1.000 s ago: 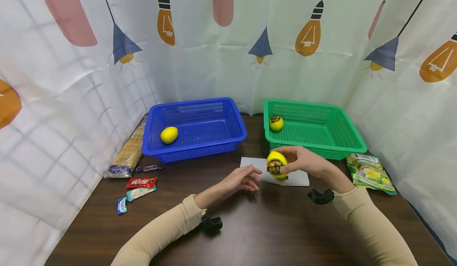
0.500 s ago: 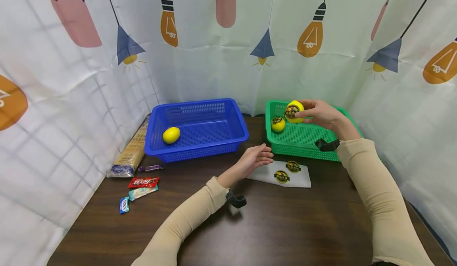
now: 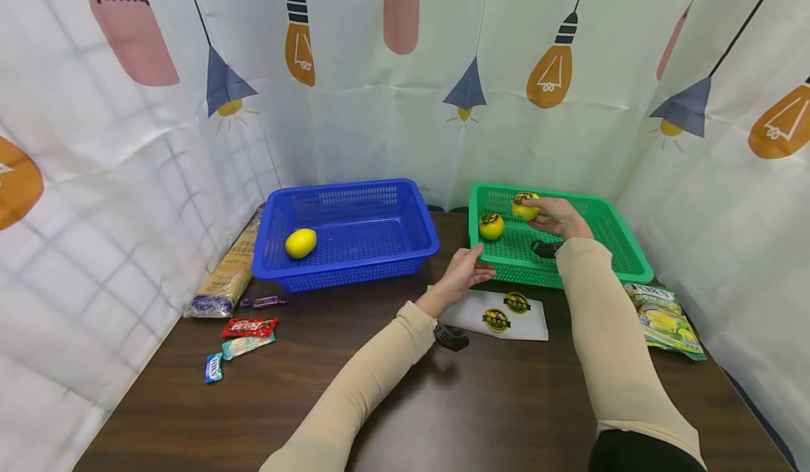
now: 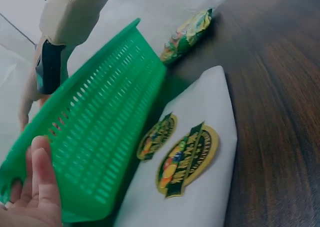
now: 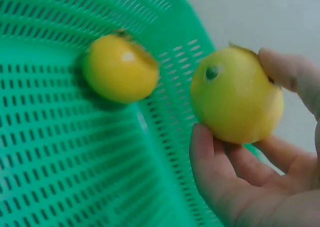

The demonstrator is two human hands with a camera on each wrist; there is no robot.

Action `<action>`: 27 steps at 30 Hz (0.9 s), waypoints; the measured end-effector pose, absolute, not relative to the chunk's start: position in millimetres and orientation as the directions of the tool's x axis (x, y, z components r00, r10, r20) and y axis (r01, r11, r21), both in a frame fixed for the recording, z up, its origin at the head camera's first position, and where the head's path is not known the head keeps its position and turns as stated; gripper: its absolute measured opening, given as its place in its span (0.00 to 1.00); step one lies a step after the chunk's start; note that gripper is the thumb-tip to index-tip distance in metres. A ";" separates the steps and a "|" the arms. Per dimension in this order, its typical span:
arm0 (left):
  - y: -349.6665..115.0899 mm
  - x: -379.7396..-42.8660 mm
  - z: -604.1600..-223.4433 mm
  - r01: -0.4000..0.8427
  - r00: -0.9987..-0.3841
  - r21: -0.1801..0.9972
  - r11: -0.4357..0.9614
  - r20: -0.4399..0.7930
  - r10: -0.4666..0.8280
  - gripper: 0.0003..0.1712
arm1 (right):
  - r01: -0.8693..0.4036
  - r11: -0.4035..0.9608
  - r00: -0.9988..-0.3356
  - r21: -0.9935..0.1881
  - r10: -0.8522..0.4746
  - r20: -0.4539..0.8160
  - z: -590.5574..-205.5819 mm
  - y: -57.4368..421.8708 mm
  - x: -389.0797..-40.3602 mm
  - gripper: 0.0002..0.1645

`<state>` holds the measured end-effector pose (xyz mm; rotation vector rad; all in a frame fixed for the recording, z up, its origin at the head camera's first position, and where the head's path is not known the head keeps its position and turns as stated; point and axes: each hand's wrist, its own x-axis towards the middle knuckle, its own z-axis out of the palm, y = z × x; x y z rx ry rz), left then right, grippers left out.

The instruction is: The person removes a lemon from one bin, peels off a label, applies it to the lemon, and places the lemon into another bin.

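My right hand (image 3: 562,220) holds a yellow lemon (image 3: 524,206) with a dark label, pinched between thumb and fingers over the green basket (image 3: 616,236). The right wrist view shows the held lemon (image 5: 235,94) with its green stem end facing the camera. Inside the basket's left end lies another labelled lemon (image 3: 491,226), also visible as a blurred yellow fruit (image 5: 121,69). My left hand (image 3: 465,272) is at the basket's front left corner, fingers extended along the outer wall; its fingers (image 4: 44,174) appear to touch the green mesh.
A blue basket (image 3: 354,262) with one plain lemon (image 3: 300,243) stands to the left. White paper with two round stickers (image 3: 496,321) lies before the green basket. Small candy packets (image 3: 249,328) and a long package (image 3: 229,268) lie left; a green snack bag (image 3: 664,321) lies right.
My right hand has carried the lemon from above the white paper into the green basket's space, lowering it slightly. My left hand has moved right and forward to the basket's corner.
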<state>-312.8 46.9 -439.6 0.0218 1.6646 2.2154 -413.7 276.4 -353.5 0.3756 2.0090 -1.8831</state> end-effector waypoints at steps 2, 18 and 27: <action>48.3 -313.5 -441.0 -0.257 -0.940 0.943 -0.210 -0.193 0.283 0.15 | 0.450 0.098 -0.892 -0.888 -0.003 -0.452 -365.5 275.5 -415.8 0.50; 46.8 -313.7 -445.2 -0.248 -0.939 0.956 -0.158 -0.197 0.282 0.12 | 0.427 0.618 -0.820 -0.660 -0.043 -0.570 -399.6 277.4 -421.8 0.48; 47.5 -312.2 -438.3 -0.212 -0.945 0.969 -0.126 -0.170 0.281 0.13 | 0.411 0.732 -0.825 -0.543 0.046 -0.564 -401.2 277.5 -437.7 0.45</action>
